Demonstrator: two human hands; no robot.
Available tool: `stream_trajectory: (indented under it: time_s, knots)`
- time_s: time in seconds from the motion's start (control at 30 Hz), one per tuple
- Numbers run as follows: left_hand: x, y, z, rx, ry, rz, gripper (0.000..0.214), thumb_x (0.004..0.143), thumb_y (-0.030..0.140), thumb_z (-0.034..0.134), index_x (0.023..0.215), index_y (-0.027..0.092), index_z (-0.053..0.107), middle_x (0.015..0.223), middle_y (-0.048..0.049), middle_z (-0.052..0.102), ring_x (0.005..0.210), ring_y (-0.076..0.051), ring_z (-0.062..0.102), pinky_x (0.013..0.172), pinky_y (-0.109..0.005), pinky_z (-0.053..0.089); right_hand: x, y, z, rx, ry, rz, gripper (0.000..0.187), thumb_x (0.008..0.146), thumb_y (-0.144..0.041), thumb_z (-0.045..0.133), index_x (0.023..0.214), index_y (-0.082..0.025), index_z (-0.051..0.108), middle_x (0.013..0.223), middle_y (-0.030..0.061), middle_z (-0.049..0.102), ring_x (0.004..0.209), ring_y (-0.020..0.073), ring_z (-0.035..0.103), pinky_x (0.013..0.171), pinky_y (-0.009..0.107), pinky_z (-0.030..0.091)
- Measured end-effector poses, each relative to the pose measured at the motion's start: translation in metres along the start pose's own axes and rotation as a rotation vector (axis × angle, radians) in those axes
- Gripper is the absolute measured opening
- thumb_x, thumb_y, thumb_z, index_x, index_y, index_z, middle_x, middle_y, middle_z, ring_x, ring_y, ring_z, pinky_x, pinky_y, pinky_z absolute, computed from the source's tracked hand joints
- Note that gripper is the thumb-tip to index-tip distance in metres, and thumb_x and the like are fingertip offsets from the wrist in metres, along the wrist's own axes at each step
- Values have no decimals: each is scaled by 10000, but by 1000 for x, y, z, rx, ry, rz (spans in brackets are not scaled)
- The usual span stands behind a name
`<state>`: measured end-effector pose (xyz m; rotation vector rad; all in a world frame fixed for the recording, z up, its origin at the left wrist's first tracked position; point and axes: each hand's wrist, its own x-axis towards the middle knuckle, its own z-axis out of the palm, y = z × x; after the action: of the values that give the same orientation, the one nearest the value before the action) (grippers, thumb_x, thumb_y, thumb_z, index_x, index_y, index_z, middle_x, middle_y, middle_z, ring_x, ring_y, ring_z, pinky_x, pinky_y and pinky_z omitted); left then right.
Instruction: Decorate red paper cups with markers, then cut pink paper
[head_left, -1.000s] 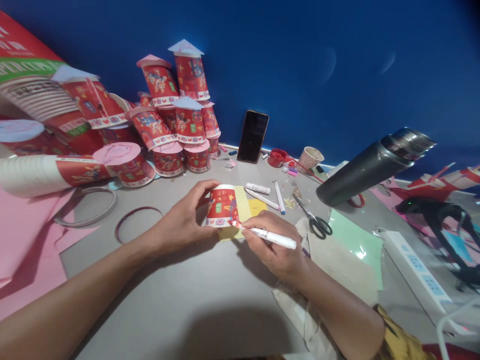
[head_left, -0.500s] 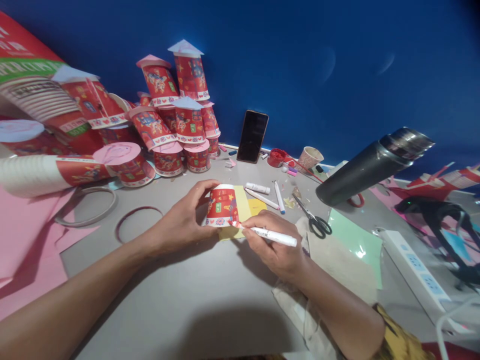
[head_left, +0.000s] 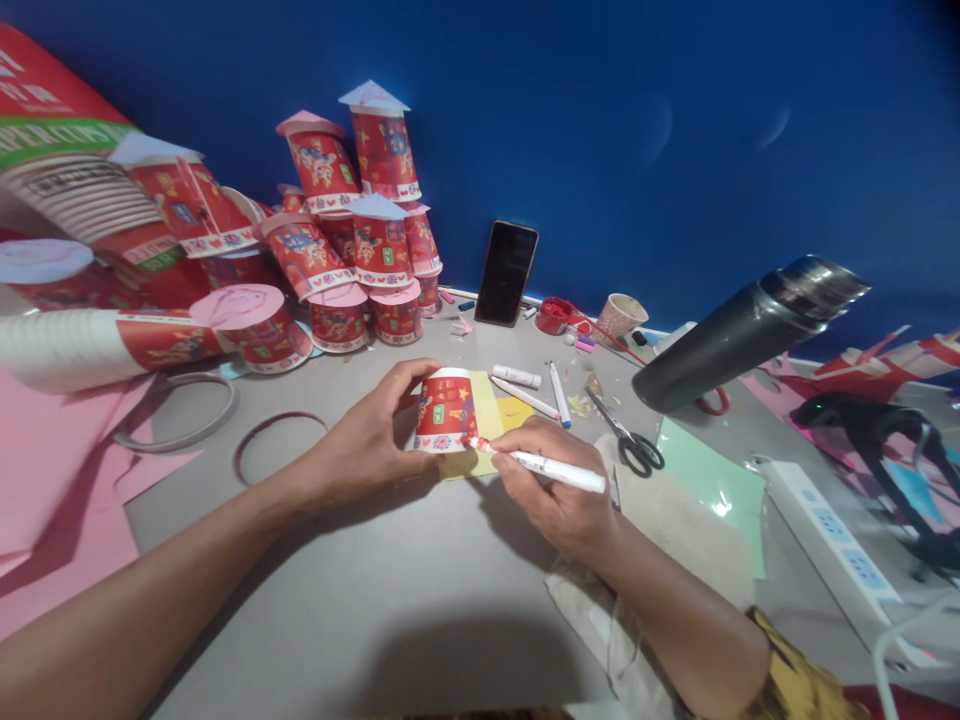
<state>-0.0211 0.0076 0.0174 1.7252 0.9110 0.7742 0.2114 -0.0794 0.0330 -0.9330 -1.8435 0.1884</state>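
My left hand [head_left: 375, 435] is wrapped round the left side of a red printed paper cup [head_left: 445, 408], thumb at its lower edge and fingers over the top. The cup stands upside down, its white patterned rim band toward me. In my right hand [head_left: 559, 490] is a white marker [head_left: 555, 470] with a red tip, which meets or nearly meets the rim band at its right end. Yellow paper [head_left: 487, 410] lies under and behind the cup. Just beyond are several loose markers [head_left: 559, 393] and a capped white one [head_left: 516, 376].
Stacked red cups with paper tops [head_left: 379, 245] stand at the back left. Pink paper [head_left: 67, 480] and two rings, one of them grey [head_left: 180, 412], lie left. Rightward are black scissors [head_left: 637, 452], a dark flask [head_left: 735, 335], green paper [head_left: 712, 480] and a power strip [head_left: 832, 550]. A phone [head_left: 506, 273] leans on the wall.
The marker and my right hand have shifted slightly to the right along the cup's rim band. My left hand keeps its hold on the cup, nearly still.
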Motion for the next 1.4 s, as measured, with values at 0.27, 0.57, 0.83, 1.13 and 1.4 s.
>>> stream_trajectory:
  time_s: [0.27, 0.57, 0.83, 1.13, 1.4]
  knots:
    - [-1, 0, 0, 34, -11, 15, 913, 745, 497, 983, 1492, 286, 504, 1580, -153, 608, 1492, -420, 605, 1219, -575, 555, -2, 0, 1, -1, -51, -11, 115, 1058, -144, 651, 1049, -217, 739, 883, 47, 830, 771, 187, 771, 729, 324, 618]
    - [1, 0, 0, 110, 11, 50, 909, 730, 522, 970, 1485, 292, 518, 1571, -134, 609, 1504, -419, 588, 1277, -569, 500, 1, -1, -1, -15, -68, -39, 121, 1063, -156, 634, 1015, -225, 720, 842, 38, 811, 725, 177, 746, 695, 318, 603]
    - [1, -1, -2, 112, 5, 58, 872, 738, 424, 938, 1492, 289, 522, 1572, -141, 605, 1503, -426, 585, 1286, -608, 484, 2, -2, -4, -58, 29, -24, 115, 1003, -128, 657, 1015, -227, 715, 835, 35, 799, 731, 188, 750, 690, 310, 600]
    - [0, -1, -2, 102, -5, 43, 902, 722, 425, 931, 1509, 294, 511, 1589, -140, 590, 1500, -441, 580, 1266, -614, 504, 2, 0, -1, -50, 14, -44, 111, 1013, -116, 653, 1019, -219, 694, 838, 35, 801, 724, 171, 746, 692, 285, 591]
    - [-1, -2, -3, 142, 13, 58, 912, 728, 453, 945, 1519, 274, 529, 1580, -148, 607, 1484, -428, 598, 1262, -594, 509, 0, 0, 0, 0, -2, 15, 101, 1012, -129, 675, 979, -223, 696, 827, 21, 795, 707, 159, 733, 673, 267, 568]
